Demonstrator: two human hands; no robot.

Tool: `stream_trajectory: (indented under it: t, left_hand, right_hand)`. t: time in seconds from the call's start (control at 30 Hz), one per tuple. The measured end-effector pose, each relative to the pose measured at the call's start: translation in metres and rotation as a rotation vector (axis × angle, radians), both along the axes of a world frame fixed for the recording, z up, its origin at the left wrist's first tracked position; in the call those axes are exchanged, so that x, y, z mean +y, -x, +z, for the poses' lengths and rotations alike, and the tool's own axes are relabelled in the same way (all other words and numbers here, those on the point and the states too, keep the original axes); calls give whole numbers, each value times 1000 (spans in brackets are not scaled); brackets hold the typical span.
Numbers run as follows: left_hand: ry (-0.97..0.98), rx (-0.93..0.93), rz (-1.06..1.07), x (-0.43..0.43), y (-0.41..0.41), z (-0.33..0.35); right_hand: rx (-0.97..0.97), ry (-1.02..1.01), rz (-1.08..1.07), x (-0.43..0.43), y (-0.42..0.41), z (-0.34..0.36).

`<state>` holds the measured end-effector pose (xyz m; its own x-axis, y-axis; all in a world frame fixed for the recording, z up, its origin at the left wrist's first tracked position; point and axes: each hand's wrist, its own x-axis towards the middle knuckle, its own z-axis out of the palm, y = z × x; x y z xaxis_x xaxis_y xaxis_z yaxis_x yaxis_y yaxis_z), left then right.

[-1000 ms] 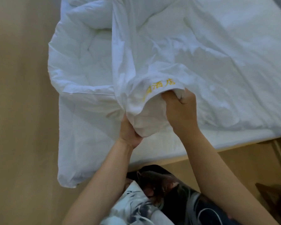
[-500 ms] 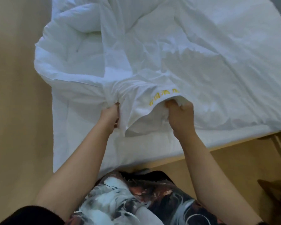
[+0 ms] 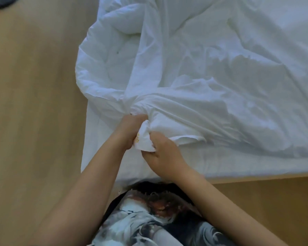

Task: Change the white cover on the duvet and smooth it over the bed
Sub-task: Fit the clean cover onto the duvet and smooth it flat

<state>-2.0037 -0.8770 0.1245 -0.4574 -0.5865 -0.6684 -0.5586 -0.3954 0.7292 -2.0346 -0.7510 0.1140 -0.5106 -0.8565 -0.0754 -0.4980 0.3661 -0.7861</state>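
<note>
Spanning left side, wooden floor (image 3: 34, 103) was seen; dark object (image 3: 0, 1) was cut off at top-left corner, kind not told. Duvet (image 3: 112, 55) lay bared at bed's near-left corner, bulging over left edge. Left hand (image 3: 130, 127) was curled tight round bunched corner of white cover (image 3: 220, 82). Right hand (image 3: 164, 155), just beside, was clenched on same bunch, probably so duvet corner could be seated inside. Rest of cover was spread wrinkled rightward over bed (image 3: 238, 167). Smoothing was judged not yet begun.

Pale wooden floor (image 3: 34, 103) around a light-wood-framed bed (image 3: 256, 179), a dark object (image 3: 0, 1) at the far left corner.
</note>
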Motion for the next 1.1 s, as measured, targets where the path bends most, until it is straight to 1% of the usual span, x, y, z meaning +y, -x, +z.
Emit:
stream_trajectory:
  t: [0.07, 0.1, 0.17, 0.23, 0.27, 0.33, 0.43, 0.5, 0.57, 0.63, 0.73, 0.8, 0.83, 0.9, 1.0, 1.07, 1.1]
  left_hand:
    - [216, 24, -79, -5, -3, -5]
    - [330, 18, -140, -4, -6, -7]
    - [545, -62, -305, 6, -15, -14]
    - [714, -149, -464, 26, -32, -27]
    - [744, -187, -539, 37, -43, -38]
    - [758, -254, -658, 56, -59, -58]
    - [726, -319, -710, 71, -68, -82]
    - [713, -343, -686, 74, -74, -96]
    - [725, -356, -705, 78, -81, -112]
    - [723, -352, -729, 83, -85, -122]
    - [812, -244, -811, 77, -84, -133]
    - [753, -198, -755, 71, -82, -143]
    - [701, -209, -762, 66, -83, -147]
    - [622, -187, -762, 56, -91, -163]
    - [615, -99, -707, 39, -100, -174]
    - [646, -39, -691, 28, -100, -184]
    - [656, -52, -741, 21, -100, -188]
  right_hand:
    - [-293, 8, -106, 7, 7, -1]
    - [-398, 14, -188, 10, 14, 0]
    - [-456, -28, -301, 15, 31, 3]
    - [-426, -81, -302, 10, 45, 5]
    - [-393, -113, -283, 2, 49, 6]
    - [-281, -268, -197, -22, 49, -4]
    - [-55, -582, -2, -58, 32, -35]
    - [48, -671, 32, -75, 25, -60]
    - [130, -699, 21, -91, 28, -85]
    - [161, -685, -26, -107, 36, -102]
    - [111, -649, -108, -139, 50, -119]
    - [150, -645, -79, -155, 53, -129]
    - [159, -625, -55, -162, 53, -130]
    - [109, -519, -20, -175, 38, -133]
    - [-67, -288, 24, -204, 2, -127]
    - [-104, -233, 79, -224, -14, -130]
    - [-92, -256, 120, -230, -18, -136]
